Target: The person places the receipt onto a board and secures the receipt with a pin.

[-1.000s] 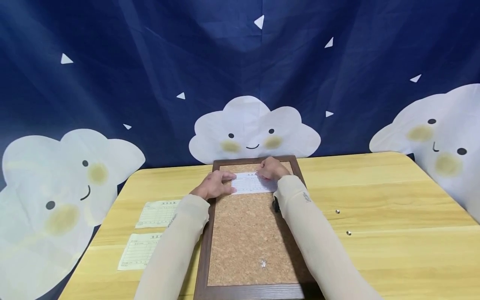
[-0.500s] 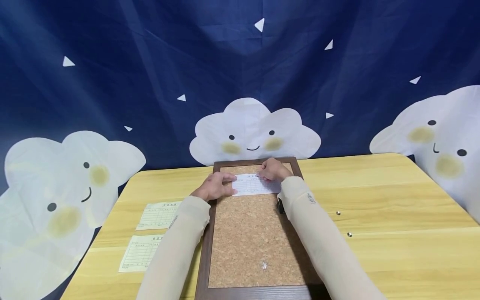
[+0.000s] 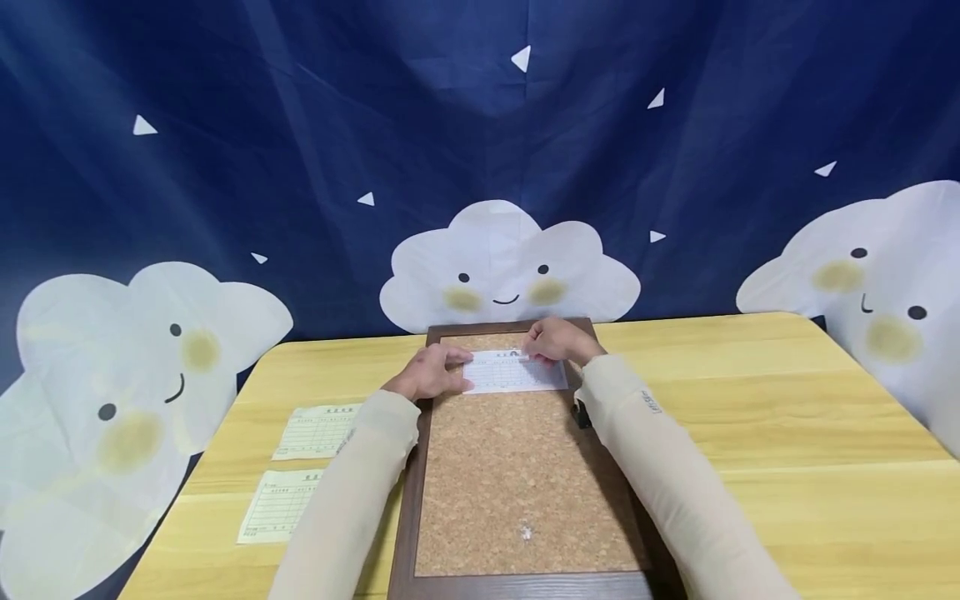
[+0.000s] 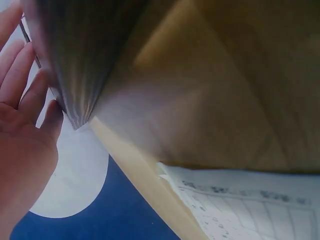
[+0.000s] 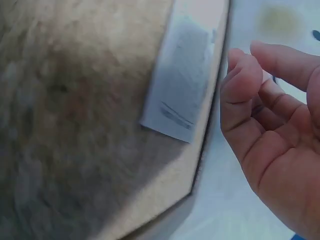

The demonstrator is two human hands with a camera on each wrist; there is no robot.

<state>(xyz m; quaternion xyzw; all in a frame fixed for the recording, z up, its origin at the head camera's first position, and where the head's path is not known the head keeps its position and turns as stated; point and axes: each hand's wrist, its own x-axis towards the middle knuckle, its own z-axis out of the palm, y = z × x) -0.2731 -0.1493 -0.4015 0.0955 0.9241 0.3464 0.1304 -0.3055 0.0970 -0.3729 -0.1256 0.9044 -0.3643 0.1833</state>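
At the far end of the board (image 3: 517,467), white slip (image 3: 495,379) lies crosswise on the cork, long side left to right, printed with a form grid. Left hand (image 3: 431,372) is spread: thumb and fingers apart, tips at the slip's left edge, palm over the board's left rail. Left wrist view shows its fingers extended along the frame. Right hand (image 3: 558,340) is over the slip's right part, fingers bent, thumb near the index tip. Can't tell if it pinches anything. Small dark spot (image 3: 514,353) on the slip's top edge, just left of the right fingertips; too small to identify. Board has a dark frame, sits on the table (image 3: 750,400), far edge by the curtain (image 3: 480,125). Near end of the cork: small whitish patch (image 3: 527,532), unclear what. Left of the board, two yellowish slips on the table: upper slip (image 3: 311,433) and lower slip (image 3: 273,504), apart, both partly hidden by left sleeve (image 3: 352,492). Right sleeve (image 3: 667,458) crosses the board's right side; black band (image 3: 581,414) at that wrist.
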